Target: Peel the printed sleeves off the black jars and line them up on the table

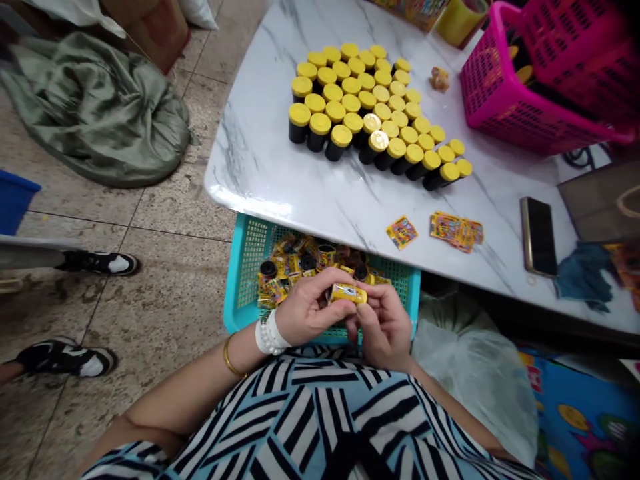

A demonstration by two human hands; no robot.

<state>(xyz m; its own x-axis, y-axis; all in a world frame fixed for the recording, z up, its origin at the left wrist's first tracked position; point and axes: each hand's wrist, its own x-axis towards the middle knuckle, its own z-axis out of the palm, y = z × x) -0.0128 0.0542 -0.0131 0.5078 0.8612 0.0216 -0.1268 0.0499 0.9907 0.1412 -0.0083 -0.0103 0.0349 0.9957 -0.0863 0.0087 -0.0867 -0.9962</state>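
Observation:
Both hands hold one small canister [349, 293] wrapped in a yellow label, lying sideways above a teal basket [243, 287]. My left hand [306, 307] grips its left end with curled fingers. My right hand [383, 325] pinches its right end. The basket holds several labelled canisters and loose yellow stickers [283, 272]. On the marble table [280, 180] stand several black canisters with yellow lids [370, 107], packed in rows. Loose yellow stickers [456, 231] lie near the table's front edge, one sticker [401, 232] apart from the rest.
A pink basket [505, 100] stands at the table's back right, and a phone [539, 235] lies at the right beside a blue cloth [583, 273]. Another person's shoes [100, 263] are on the tiled floor at left. A green cloth heap [95, 110] lies beyond.

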